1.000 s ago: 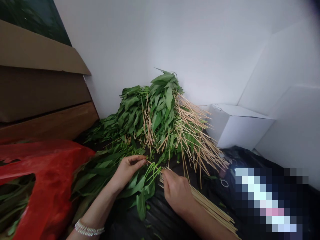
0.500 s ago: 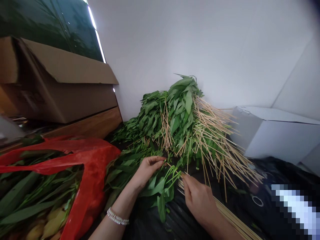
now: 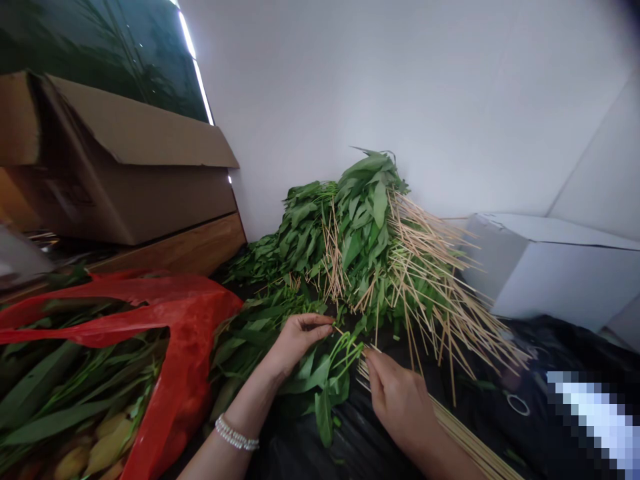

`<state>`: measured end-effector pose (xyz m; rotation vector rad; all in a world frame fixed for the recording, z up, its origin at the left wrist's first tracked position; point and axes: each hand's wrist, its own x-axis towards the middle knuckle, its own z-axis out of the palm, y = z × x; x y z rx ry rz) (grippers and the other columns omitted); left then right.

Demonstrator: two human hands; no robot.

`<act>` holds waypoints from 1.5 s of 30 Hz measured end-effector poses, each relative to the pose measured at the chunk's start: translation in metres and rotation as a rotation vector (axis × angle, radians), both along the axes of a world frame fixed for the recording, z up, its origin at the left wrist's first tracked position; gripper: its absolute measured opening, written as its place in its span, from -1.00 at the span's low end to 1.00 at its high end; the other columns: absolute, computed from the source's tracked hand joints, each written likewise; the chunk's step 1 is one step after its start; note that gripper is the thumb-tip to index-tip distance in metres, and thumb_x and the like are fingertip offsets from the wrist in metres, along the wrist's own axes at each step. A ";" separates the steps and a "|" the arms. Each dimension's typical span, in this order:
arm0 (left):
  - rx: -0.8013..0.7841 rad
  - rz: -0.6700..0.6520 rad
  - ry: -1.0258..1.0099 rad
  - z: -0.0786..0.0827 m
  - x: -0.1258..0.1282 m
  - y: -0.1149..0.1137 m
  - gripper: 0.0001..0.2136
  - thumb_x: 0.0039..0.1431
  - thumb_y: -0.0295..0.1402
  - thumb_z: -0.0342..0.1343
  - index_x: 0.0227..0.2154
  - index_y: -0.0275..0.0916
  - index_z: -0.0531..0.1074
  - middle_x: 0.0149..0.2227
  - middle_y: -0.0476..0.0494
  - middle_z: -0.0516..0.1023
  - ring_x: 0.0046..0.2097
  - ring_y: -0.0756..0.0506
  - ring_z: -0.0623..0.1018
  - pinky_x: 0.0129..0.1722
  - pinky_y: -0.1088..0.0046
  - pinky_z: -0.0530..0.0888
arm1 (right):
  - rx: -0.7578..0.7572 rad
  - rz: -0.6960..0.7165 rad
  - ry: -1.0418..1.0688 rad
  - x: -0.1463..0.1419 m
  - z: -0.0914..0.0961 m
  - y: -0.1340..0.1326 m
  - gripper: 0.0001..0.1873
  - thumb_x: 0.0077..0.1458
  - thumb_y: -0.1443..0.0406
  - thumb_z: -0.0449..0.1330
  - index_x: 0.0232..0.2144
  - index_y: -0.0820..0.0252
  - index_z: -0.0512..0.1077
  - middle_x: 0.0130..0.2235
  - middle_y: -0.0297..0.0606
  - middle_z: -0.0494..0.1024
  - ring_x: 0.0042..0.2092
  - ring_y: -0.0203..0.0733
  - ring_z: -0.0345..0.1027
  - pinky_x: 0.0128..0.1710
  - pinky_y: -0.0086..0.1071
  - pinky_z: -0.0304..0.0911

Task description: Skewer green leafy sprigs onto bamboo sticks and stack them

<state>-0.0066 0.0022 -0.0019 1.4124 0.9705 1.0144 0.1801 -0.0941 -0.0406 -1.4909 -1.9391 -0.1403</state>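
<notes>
My left hand (image 3: 301, 340) is closed in a pinch at one end of a thin bamboo skewer (image 3: 339, 329). My right hand (image 3: 396, 393) grips the skewer's other end, fingers pressed together. Between the hands, looped green stems hang on the skewer, their leaves (image 3: 324, 383) drooping toward me. Under and beside my right hand lies a bundle of bare bamboo skewers (image 3: 467, 433). Loose leafy greens (image 3: 245, 337) lie left of my left hand. Beyond both hands is a tall pile of skewered leafy greens (image 3: 363, 213), many sticks (image 3: 435, 280) pointing right.
A red plastic bag (image 3: 193, 353) with more greens (image 3: 45, 393) spreads at the left. Behind it, a cardboard box (image 3: 140, 193) stands on a wooden surface (image 3: 200, 243). A white box (image 3: 565, 273) is at the right. Black plastic sheeting (image 3: 295, 447) covers the work surface.
The view has shifted very slightly. Both hands keep nearly the same place and hold on the skewer.
</notes>
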 end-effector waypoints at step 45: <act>0.266 0.058 0.223 -0.010 -0.008 0.016 -0.72 0.07 -0.22 0.11 -0.23 -0.28 0.53 -0.24 -0.21 0.58 -0.18 -0.15 0.51 -0.12 0.36 0.38 | -0.037 0.241 -0.023 -0.006 0.011 -0.010 -0.75 0.17 0.42 -0.12 -0.27 0.16 0.35 -0.42 -0.30 0.47 -0.37 -0.28 0.40 -0.35 -0.44 0.16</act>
